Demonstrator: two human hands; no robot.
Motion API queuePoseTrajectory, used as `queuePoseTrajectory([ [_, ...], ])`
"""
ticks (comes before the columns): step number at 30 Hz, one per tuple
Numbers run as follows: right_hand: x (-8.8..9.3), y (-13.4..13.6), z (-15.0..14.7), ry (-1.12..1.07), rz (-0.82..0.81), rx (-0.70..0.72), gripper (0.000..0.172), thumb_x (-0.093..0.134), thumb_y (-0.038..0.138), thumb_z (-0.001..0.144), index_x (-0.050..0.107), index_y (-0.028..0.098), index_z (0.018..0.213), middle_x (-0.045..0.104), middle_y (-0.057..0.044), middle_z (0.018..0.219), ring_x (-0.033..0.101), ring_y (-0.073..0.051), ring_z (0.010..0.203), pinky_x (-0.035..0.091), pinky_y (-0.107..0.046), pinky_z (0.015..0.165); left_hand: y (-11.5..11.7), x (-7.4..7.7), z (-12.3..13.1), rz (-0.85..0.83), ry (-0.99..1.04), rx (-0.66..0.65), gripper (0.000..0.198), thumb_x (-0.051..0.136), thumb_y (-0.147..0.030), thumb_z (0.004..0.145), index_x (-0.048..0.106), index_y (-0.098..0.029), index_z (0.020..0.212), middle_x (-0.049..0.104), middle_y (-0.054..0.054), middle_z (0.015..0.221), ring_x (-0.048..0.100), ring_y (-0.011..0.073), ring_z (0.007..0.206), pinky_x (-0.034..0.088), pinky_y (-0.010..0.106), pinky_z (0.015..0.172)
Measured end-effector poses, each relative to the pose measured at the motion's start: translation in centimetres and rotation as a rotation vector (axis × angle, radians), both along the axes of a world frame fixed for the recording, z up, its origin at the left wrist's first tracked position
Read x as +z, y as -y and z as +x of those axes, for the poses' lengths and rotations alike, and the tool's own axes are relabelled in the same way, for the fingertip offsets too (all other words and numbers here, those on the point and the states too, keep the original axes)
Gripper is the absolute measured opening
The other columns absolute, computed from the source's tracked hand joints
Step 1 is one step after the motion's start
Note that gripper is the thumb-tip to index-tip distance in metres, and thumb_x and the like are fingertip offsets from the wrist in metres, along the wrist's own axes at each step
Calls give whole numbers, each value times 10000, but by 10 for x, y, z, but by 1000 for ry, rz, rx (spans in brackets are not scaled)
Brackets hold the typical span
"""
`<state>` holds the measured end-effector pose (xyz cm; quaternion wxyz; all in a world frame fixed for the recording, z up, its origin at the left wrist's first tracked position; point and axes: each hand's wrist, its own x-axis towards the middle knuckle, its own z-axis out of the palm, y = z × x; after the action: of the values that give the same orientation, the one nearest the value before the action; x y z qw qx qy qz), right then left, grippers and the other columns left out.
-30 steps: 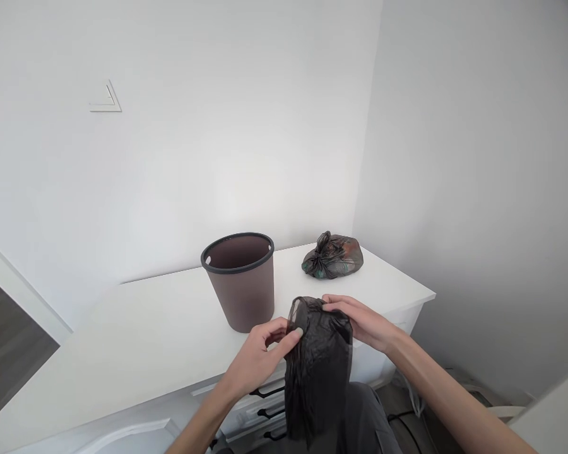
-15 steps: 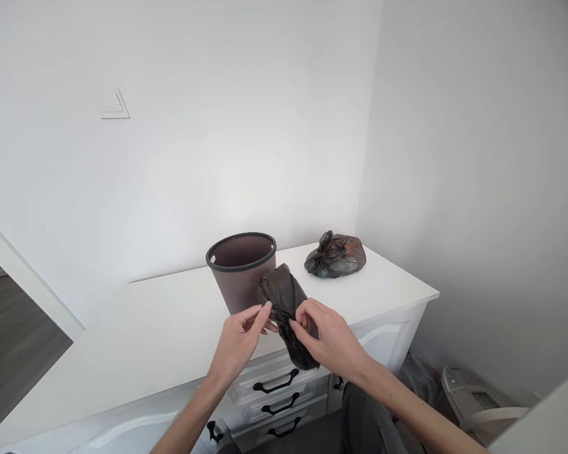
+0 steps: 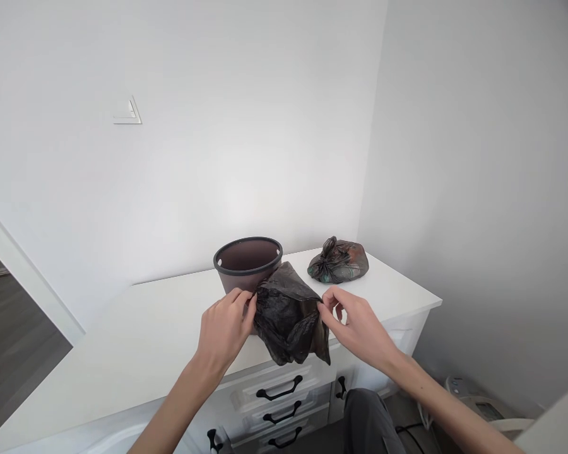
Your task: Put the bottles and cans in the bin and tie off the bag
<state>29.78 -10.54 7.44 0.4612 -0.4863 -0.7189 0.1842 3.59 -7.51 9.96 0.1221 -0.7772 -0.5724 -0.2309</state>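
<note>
A thin black plastic garbage bag (image 3: 288, 318) hangs between my hands, its mouth spread partly apart over the front edge of the white countertop (image 3: 170, 334). My left hand (image 3: 227, 321) pinches the bag's left edge between thumb and fingers. On the other side, my right hand (image 3: 353, 318) pinches its right edge with thumb and forefinger. Just behind the bag stands a brown trash can (image 3: 246, 277) with a dark rim and side holes; the bag hides part of its front. To the right lies a knotted, filled black garbage bag (image 3: 341, 261).
White drawers (image 3: 284, 410) with black handles sit below the countertop. A wall switch (image 3: 129, 112) is on the back wall. Down on the right is a pale appliance (image 3: 478, 403) near the floor. My knee (image 3: 366, 416) shows at the bottom.
My hands have moved apart, pulling the bunched bag wider so its mouth spreads. The view has shifted slightly; the trash can and knotted bag stay in place.
</note>
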Motion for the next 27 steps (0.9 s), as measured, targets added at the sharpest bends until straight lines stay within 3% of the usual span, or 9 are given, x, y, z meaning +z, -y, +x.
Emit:
queuePoseTrajectory([
  [3, 24, 10, 14, 22, 25, 23, 219, 504, 360, 1001, 478, 251, 813, 562, 20, 758, 497, -156, 695, 356, -259, 548, -3, 15, 13, 51, 30, -37, 246, 436, -367, 1013, 561, -240, 843, 686, 3, 868, 612, 177, 674, 322, 297, 576],
  [6, 41, 22, 24, 16, 20, 34, 230, 509, 376, 1003, 476, 252, 811, 537, 20, 749, 495, -157, 711, 346, -250, 529, -5, 23, 32, -30, 211, -98, 135, 563, -383, 940, 526, -256, 915, 688, -14, 852, 622, 181, 689, 374, 296, 598],
  [10, 47, 30, 37, 0, -13, 57, 231, 501, 397, 1009, 505, 250, 831, 551, 10, 771, 524, -163, 743, 363, -251, 541, -14, 26, 63, -272, 551, -310, 359, 676, -390, 848, 490, -256, 1124, 723, 15, 992, 682, 202, 853, 489, 302, 710],
  [13, 43, 31, 53, 47, -24, 22, 225, 490, 389, 1004, 500, 253, 825, 559, 13, 759, 526, -162, 727, 357, -254, 535, -28, 30, 78, -256, 469, -374, 311, 633, -232, 814, 539, -255, 1110, 697, 2, 928, 660, 202, 835, 473, 309, 713],
  [16, 41, 30, 78, 176, -21, -63, 194, 485, 322, 974, 473, 254, 793, 564, 26, 723, 512, -155, 675, 357, -262, 552, -42, 39, 81, -144, 329, -320, 384, 550, -73, 699, 560, -245, 1042, 610, -20, 825, 602, 185, 750, 412, 297, 640],
  [23, 38, 40, 138, 455, -5, -189, 132, 487, 233, 909, 452, 262, 785, 593, 46, 706, 499, -148, 596, 361, -271, 564, -47, 65, 71, -78, 122, -219, 548, 505, -23, 596, 576, -259, 1086, 578, -25, 820, 561, 180, 723, 318, 290, 562],
  [27, 33, 40, 172, 557, 36, -305, 136, 512, 244, 894, 457, 269, 772, 581, 49, 647, 496, -158, 550, 345, -282, 544, -47, 78, 65, -78, 172, -238, 521, 501, -38, 611, 605, -245, 1078, 574, -19, 811, 565, 186, 741, 359, 298, 607],
])
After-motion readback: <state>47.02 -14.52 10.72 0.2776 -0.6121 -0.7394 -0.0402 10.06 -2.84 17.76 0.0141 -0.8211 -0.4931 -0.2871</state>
